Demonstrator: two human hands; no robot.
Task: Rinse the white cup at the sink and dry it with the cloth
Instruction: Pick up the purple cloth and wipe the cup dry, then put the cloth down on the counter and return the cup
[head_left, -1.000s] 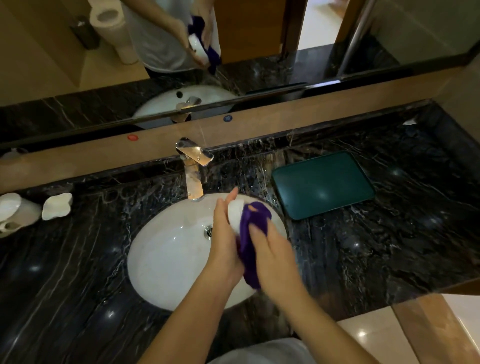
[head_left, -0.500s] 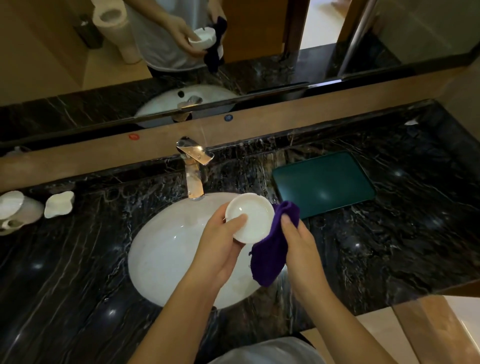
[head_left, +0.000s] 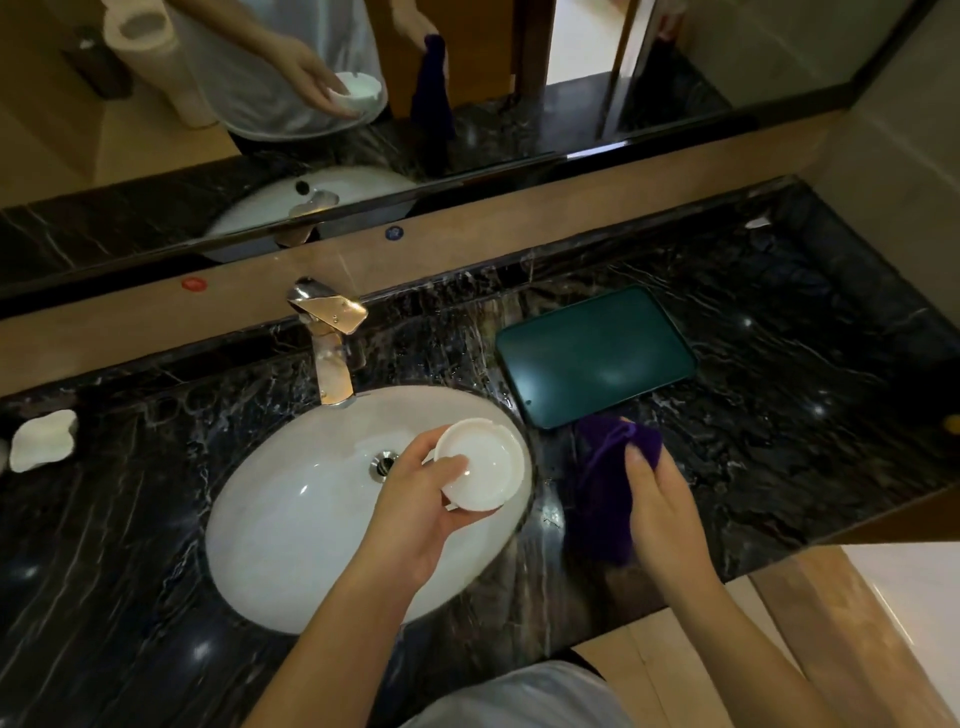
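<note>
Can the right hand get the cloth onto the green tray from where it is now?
Probably yes. The right hand grips the purple cloth just in front of the green tray, whose surface looks bare, and nothing stands between them. The left hand holds the white cup off over the sink.

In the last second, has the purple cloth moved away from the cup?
Yes. The purple cloth, gripped by the right hand, has gone right, off the white cup, and now hangs over the counter just below the green tray.

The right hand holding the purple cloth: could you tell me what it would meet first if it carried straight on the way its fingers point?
Probably the dark green rectangular tray: the right hand points up-frame toward the tray's near edge, though its height above the black marble counter is unclear.
</note>
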